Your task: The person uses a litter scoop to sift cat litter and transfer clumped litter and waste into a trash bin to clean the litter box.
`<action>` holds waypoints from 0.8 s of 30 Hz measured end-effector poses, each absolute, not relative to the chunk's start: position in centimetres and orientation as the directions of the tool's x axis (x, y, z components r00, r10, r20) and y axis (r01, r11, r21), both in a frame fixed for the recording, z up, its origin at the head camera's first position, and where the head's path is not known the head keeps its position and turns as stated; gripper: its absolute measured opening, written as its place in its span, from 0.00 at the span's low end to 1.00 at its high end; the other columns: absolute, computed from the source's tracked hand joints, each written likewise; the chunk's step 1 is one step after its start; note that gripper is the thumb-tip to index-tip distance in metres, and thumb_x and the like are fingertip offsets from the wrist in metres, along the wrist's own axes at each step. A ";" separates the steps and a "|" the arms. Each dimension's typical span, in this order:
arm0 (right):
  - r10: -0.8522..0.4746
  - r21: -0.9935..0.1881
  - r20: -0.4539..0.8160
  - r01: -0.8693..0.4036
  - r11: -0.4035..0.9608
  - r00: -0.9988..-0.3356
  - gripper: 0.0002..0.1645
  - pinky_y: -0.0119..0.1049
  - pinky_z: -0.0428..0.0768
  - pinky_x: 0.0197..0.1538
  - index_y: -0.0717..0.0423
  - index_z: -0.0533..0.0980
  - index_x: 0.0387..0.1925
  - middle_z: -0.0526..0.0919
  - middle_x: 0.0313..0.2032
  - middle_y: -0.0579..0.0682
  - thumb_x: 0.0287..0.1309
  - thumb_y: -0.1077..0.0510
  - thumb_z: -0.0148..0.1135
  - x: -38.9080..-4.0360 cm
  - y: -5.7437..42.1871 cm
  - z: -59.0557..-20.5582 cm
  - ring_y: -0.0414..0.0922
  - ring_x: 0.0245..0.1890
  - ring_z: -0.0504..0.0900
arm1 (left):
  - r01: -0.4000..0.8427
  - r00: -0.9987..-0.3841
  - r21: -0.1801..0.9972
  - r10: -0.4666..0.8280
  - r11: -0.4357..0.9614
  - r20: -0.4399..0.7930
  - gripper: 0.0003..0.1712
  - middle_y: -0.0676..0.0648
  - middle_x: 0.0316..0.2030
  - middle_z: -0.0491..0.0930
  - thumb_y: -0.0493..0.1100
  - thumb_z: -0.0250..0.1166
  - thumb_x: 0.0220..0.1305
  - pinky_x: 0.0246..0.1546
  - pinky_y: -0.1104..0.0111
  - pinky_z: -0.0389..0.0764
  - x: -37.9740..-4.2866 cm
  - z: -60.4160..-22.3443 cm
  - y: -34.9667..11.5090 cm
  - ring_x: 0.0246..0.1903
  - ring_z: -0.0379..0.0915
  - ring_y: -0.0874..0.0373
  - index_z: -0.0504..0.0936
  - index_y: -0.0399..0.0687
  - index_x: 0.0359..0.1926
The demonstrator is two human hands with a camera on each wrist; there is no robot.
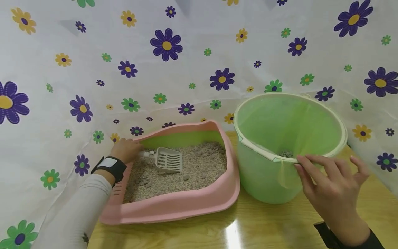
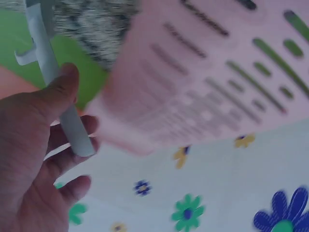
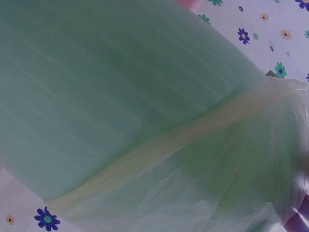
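My left hand (image 1: pixel 126 150) grips the handle of a pale grey slotted litter scoop (image 1: pixel 169 160), which lies over the litter (image 1: pixel 199 173) in a pink litter box (image 1: pixel 214 199). In the left wrist view the thumb and fingers wrap the scoop's handle (image 2: pixel 50 67), its end poking out past them. At the front rim of a green bin (image 1: pixel 264 180), my right hand (image 1: pixel 337 181) pinches the edge of a thin translucent bin liner (image 1: pixel 287 174) between thumb and fingers. Grey clumps (image 1: pixel 285 153) lie at the bin's bottom. The right wrist view shows the liner (image 3: pixel 231 179) pulled out from the bin's side.
Both containers stand side by side on a wooden table (image 1: pixel 258 224), the box left of the bin. A white sheet (image 1: pixel 192 58) printed with flowers hangs behind and to the sides. A pale rim (image 1: pixel 340 119) circles the bin's mouth.
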State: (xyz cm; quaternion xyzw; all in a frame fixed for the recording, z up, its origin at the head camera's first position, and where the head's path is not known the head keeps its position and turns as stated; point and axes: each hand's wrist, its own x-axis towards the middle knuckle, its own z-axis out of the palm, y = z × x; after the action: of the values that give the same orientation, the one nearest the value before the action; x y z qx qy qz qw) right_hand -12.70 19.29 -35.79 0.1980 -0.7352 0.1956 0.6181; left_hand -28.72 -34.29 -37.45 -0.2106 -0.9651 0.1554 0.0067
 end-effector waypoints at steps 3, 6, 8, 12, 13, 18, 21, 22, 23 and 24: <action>-0.047 -0.057 0.983 -0.540 0.839 -0.177 0.24 0.60 0.55 0.65 0.67 0.86 0.31 0.84 0.28 0.67 0.72 0.50 0.61 -12.4 19.5 -36.0 0.65 0.27 0.71 | 0.435 -0.900 -0.205 0.433 0.877 -0.056 0.07 0.49 0.25 0.80 0.34 0.69 0.63 0.29 0.59 0.76 -27.6 -36.5 -33.4 0.24 0.73 0.54 0.79 0.48 0.33; -0.064 -0.071 0.971 -0.533 0.843 -0.230 0.27 0.61 0.56 0.64 0.68 0.86 0.30 0.84 0.27 0.67 0.74 0.47 0.59 -12.1 19.8 -35.5 0.67 0.29 0.71 | 0.454 -0.891 -0.154 0.449 0.878 -0.067 0.10 0.47 0.27 0.78 0.34 0.69 0.64 0.29 0.60 0.74 -26.7 -35.2 -32.3 0.26 0.72 0.53 0.75 0.47 0.36; -0.086 -0.083 0.954 -0.527 0.846 -0.288 0.31 0.63 0.56 0.63 0.68 0.86 0.30 0.83 0.26 0.66 0.75 0.44 0.57 -11.9 20.1 -34.8 0.67 0.29 0.72 | 0.454 -0.891 -0.131 0.449 0.881 -0.069 0.09 0.46 0.29 0.78 0.35 0.68 0.66 0.29 0.60 0.74 -26.2 -34.5 -31.6 0.27 0.73 0.52 0.74 0.46 0.38; -0.173 -0.096 0.875 -0.512 0.854 -0.453 0.40 0.66 0.57 0.64 0.67 0.87 0.30 0.83 0.24 0.63 0.77 0.37 0.49 -11.4 20.4 -32.8 0.65 0.28 0.73 | 0.442 -0.897 -0.128 0.437 0.888 -0.066 0.07 0.45 0.30 0.79 0.38 0.67 0.69 0.32 0.59 0.77 -25.5 -33.9 -30.4 0.28 0.74 0.52 0.75 0.44 0.41; -0.190 -0.099 0.854 -0.511 0.854 -0.483 0.41 0.68 0.56 0.63 0.66 0.87 0.29 0.83 0.23 0.61 0.77 0.36 0.47 -11.3 20.4 -32.4 0.63 0.26 0.73 | 0.439 -0.898 -0.145 0.434 0.887 -0.065 0.06 0.44 0.30 0.80 0.38 0.67 0.69 0.33 0.59 0.78 -25.4 -34.0 -30.3 0.28 0.76 0.52 0.76 0.44 0.41; -0.246 -0.080 0.793 -0.496 0.864 -0.557 0.47 0.70 0.57 0.61 0.62 0.88 0.26 0.83 0.22 0.57 0.77 0.31 0.40 -11.2 20.8 -31.9 0.60 0.24 0.75 | 0.445 -0.895 -0.175 0.429 0.878 -0.123 0.07 0.42 0.31 0.84 0.37 0.65 0.70 0.34 0.59 0.82 -27.4 -35.7 -28.7 0.29 0.81 0.49 0.79 0.41 0.47; -0.265 -0.055 0.795 -0.500 0.864 -0.546 0.47 0.70 0.57 0.59 0.62 0.88 0.26 0.83 0.21 0.58 0.78 0.33 0.39 -11.3 20.9 -31.9 0.60 0.23 0.76 | 0.413 -0.900 -0.112 0.387 0.904 -0.200 0.10 0.40 0.36 0.85 0.36 0.62 0.72 0.37 0.57 0.84 -29.1 -37.4 -27.7 0.34 0.83 0.47 0.77 0.39 0.52; -0.274 -0.045 0.795 -0.503 0.863 -0.542 0.46 0.69 0.57 0.59 0.62 0.88 0.26 0.83 0.21 0.58 0.79 0.34 0.39 -11.3 20.9 -31.9 0.61 0.23 0.76 | 0.409 -0.896 -0.088 0.381 0.908 -0.229 0.10 0.39 0.37 0.85 0.36 0.61 0.73 0.38 0.56 0.84 -29.6 -37.9 -27.3 0.35 0.83 0.46 0.77 0.38 0.53; -0.284 -0.033 0.791 -0.502 0.864 -0.542 0.45 0.69 0.58 0.59 0.62 0.88 0.27 0.83 0.22 0.57 0.79 0.35 0.39 -11.2 20.9 -31.8 0.60 0.23 0.76 | 0.418 -0.885 -0.072 0.388 0.906 -0.256 0.11 0.38 0.38 0.84 0.36 0.60 0.74 0.40 0.55 0.84 -30.1 -38.5 -26.7 0.36 0.83 0.45 0.76 0.38 0.53; -0.295 -0.023 0.784 -0.500 0.866 -0.546 0.44 0.70 0.58 0.59 0.62 0.88 0.27 0.83 0.22 0.57 0.80 0.36 0.39 -11.1 20.8 -31.8 0.59 0.24 0.76 | 0.430 -0.870 -0.050 0.399 0.901 -0.290 0.12 0.37 0.41 0.84 0.37 0.59 0.75 0.43 0.54 0.84 -30.6 -39.1 -26.0 0.39 0.83 0.44 0.75 0.37 0.55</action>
State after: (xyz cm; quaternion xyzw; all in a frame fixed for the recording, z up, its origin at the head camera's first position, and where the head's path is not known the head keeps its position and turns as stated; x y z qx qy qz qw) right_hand -11.08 20.83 -31.78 0.2284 -0.8705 0.1227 0.4183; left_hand -30.58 -25.99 -39.06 -0.2149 -0.9653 0.0567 -0.1374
